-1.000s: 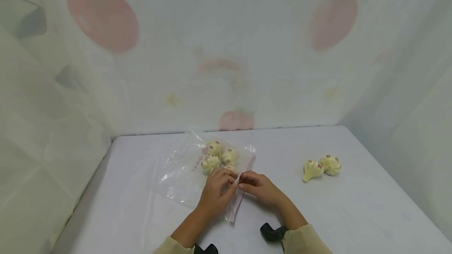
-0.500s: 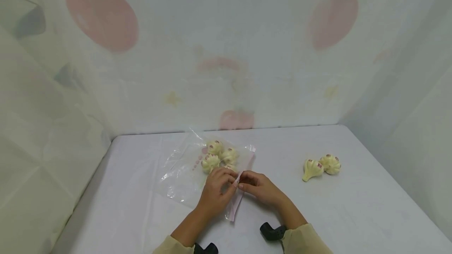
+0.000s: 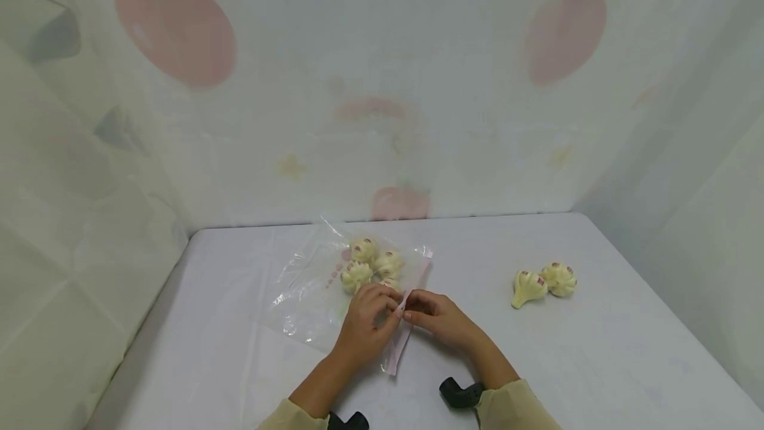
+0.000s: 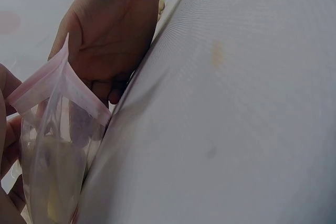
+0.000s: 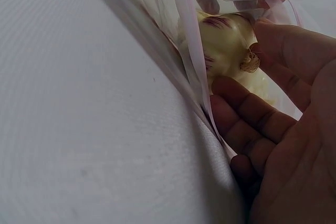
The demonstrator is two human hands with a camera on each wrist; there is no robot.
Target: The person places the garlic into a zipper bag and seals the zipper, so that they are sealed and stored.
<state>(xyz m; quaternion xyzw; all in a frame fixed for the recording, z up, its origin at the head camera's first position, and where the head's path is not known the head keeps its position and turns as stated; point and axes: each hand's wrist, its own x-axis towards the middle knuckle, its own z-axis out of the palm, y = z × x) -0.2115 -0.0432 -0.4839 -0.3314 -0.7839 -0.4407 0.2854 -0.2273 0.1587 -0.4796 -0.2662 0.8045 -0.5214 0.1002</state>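
A clear zip bag (image 3: 310,290) with a pink closure strip lies on the table, several garlic bulbs (image 3: 357,275) inside it. My left hand (image 3: 367,324) pinches the pink rim from the left. Facing it, my right hand (image 3: 444,317) has its curled fingers and thumb at the same rim, which stands up in a peak between the hands. The right wrist view has the bag's mouth spread apart, with a garlic bulb (image 5: 226,40) just past my right fingertips. In the left wrist view the bag (image 4: 58,140) is seen side-on, and my left fingers are mostly cut off.
Two more garlic bulbs, one stem-forward (image 3: 528,288) and one behind it (image 3: 559,279), lie to the right on the white-covered table (image 3: 597,350). Printed cloth (image 3: 465,85) encloses the back and sides. Black wrist mounts (image 3: 461,393) sit at both sleeves.
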